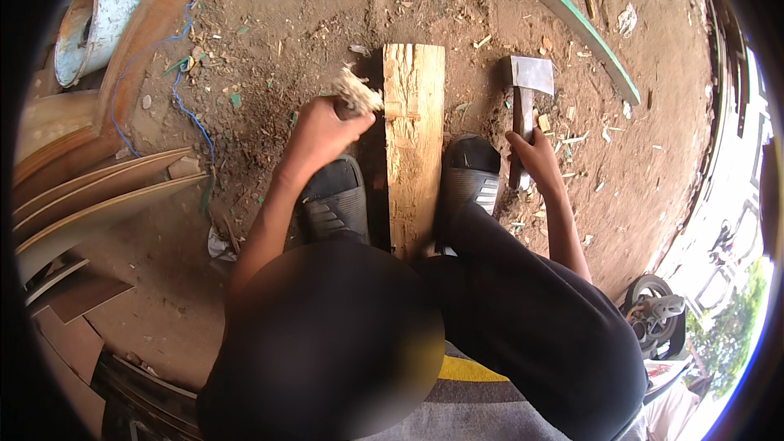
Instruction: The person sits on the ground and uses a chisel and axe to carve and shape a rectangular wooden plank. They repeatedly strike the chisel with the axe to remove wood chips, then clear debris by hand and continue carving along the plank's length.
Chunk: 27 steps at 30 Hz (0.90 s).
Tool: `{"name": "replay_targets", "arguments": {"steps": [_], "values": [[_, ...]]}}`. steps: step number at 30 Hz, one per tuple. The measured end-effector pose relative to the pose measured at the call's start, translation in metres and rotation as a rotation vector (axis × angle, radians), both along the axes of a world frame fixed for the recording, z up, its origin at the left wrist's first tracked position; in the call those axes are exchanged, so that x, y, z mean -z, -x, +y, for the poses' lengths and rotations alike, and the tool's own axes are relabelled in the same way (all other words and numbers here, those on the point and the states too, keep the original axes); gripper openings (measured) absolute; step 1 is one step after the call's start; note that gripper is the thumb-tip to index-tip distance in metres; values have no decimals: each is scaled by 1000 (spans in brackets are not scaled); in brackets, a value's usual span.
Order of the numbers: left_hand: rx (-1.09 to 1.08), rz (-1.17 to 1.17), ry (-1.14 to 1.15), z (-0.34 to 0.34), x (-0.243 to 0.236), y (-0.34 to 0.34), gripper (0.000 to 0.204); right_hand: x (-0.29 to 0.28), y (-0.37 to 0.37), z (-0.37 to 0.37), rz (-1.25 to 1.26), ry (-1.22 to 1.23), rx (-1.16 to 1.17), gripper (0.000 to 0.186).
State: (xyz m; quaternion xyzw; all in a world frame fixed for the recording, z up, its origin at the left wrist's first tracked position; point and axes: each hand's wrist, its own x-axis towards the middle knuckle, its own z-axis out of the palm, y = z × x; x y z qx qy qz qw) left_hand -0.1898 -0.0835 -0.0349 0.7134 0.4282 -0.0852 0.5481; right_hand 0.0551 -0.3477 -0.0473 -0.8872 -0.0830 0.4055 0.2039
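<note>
Between my feet a pale wooden block (415,155) lies lengthwise on the dirt, its upper face rough and chipped. My left hand (318,137) is closed around a short brownish piece with a pale, splintered, frayed end (357,91); whether it is a wood chunk or a worn brush I cannot tell. That end sits just left of the block. On the other side, my right hand (535,157) grips the wooden handle of a hatchet (532,75). Its grey metal head points away from me, to the right of the block and apart from it.
Sandaled feet (336,196) flank the block. Wood chips litter the dirt floor (604,188). A green-edged curved strip (572,16) lies far right, a curved wooden piece (135,49) and a blue bucket (98,33) far left. Curved boards (98,196) are stacked at left, near blue string (192,114).
</note>
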Motion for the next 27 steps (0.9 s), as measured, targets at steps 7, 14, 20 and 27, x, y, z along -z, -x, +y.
{"name": "replay_targets", "arguments": {"steps": [7,14,20,27], "values": [[153,-104,-37,-28,16,-1,35,-23,25,37,-282,-127,-244,38],[68,-50,-48,-39,25,3,28,-5,74,79,53,-246,-452,46],[8,-99,-8,-44,23,7,24,7,84,73,-81,-270,-320,45],[-95,-182,-17,-53,16,0,22,-1,78,79,169,-158,-219,58]]}}
